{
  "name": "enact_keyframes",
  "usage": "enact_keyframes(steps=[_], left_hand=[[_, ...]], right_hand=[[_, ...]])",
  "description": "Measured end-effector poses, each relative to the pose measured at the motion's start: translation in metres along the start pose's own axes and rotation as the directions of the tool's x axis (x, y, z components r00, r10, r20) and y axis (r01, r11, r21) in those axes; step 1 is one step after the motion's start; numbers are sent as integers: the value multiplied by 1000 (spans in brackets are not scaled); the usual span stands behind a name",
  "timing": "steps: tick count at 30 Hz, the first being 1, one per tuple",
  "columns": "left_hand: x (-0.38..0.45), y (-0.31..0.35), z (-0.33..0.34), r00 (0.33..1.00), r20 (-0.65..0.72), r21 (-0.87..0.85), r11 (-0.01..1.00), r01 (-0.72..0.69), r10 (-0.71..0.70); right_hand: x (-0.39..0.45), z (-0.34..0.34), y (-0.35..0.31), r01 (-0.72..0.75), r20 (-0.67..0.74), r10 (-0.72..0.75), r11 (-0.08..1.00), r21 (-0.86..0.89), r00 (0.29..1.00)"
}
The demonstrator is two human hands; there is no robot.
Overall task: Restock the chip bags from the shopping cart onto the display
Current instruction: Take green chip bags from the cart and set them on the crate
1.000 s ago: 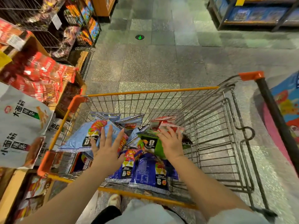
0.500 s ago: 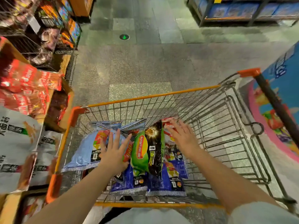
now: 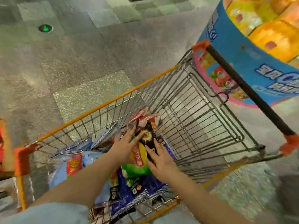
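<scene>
A wire shopping cart (image 3: 202, 113) with orange trim stands in front of me, with several chip bags piled at its near left end. A green and black chip bag (image 3: 141, 152) lies on top of blue bags (image 3: 129, 188). My left hand (image 3: 124, 144) presses its left side with straight fingers. My right hand (image 3: 161, 160) presses its right side, fingers spread. A pale blue bag (image 3: 72, 165) lies to the left, and a red and white bag (image 3: 142, 117) sits behind the hands.
A round blue display stand (image 3: 242, 50) holding orange and yellow packs stands right behind the cart's black handle (image 3: 247, 91). Grey tiled floor (image 3: 80, 54) stretches ahead, with a green arrow marker (image 3: 45, 28). An orange shelf edge (image 3: 3, 143) shows at far left.
The view has swung right, so the left shelves dropped out and the round display came in. Both hands have closed in on either side of the green and black bag.
</scene>
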State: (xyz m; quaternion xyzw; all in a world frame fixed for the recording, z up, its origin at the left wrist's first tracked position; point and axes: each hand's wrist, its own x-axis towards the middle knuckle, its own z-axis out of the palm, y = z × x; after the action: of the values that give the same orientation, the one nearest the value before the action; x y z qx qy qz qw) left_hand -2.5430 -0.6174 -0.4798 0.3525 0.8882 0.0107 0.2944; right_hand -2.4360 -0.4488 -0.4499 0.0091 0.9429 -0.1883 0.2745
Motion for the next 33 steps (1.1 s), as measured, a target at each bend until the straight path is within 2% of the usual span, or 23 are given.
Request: enact_keyframes(steps=[3,5,7,11,15,17,19,22,26,29,33], left_hand=[[18,2,2,994,27,21,994,-105,104],[25,-7,7,989,53,27,990,-138,136],[31,-24,15,983,109,54,986,-155,148],[39,-47,29,963,228,170,968,-185,144],[45,-45,36,971,181,165,969,-185,155],[48,-46,40,973,175,149,973,-176,150],[50,-46,44,973,172,131,976,-175,151],[52,-48,48,971,167,97,977,-190,172],[56,-50,47,973,146,78,979,-190,177],[53,-46,48,982,74,66,982,-180,175],[36,-44,43,995,-19,-17,995,-101,101]], right_hand=[[-1,-3,4,-120,39,121,992,-22,992],[1,7,5,-194,-95,179,964,-181,979],[4,18,0,-279,-172,247,939,-199,954],[3,56,-19,-276,-326,215,949,-151,920],[-6,65,-42,-386,-263,391,920,71,882],[-4,68,-44,-440,-87,446,894,84,891],[-1,72,-48,-509,115,496,837,201,861],[10,81,-49,-536,234,484,786,308,843],[29,81,-47,-551,224,510,698,457,831],[35,74,-45,-541,180,550,617,571,816],[34,64,-48,-478,105,533,634,607,840]])
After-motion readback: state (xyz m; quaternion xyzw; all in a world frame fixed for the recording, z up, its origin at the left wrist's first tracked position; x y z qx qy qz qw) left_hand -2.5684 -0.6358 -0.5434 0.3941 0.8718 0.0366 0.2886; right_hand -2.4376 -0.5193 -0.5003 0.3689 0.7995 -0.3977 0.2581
